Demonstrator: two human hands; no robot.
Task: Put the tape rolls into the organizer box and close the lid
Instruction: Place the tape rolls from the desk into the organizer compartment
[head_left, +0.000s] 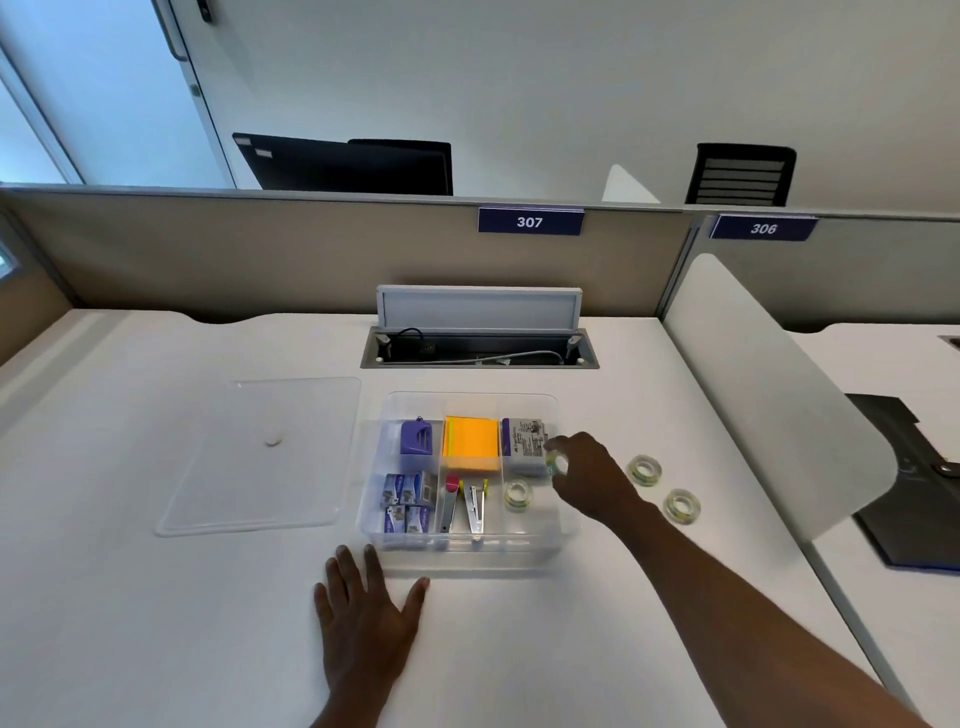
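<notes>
From my remote view, the tape roll (558, 464) in the right hand (592, 478) is mostly covered by the fingers; I see only a blurred sliver. I cannot read the print on the grey box (524, 446), whose right end the hand hides. The labels on the small blue boxes (402, 501) are too small to read. The organizer box (467, 553) has a smeared near wall. Both forearms are cut off by the lower edge. The dark folder (909, 499) runs off the right edge.
</notes>
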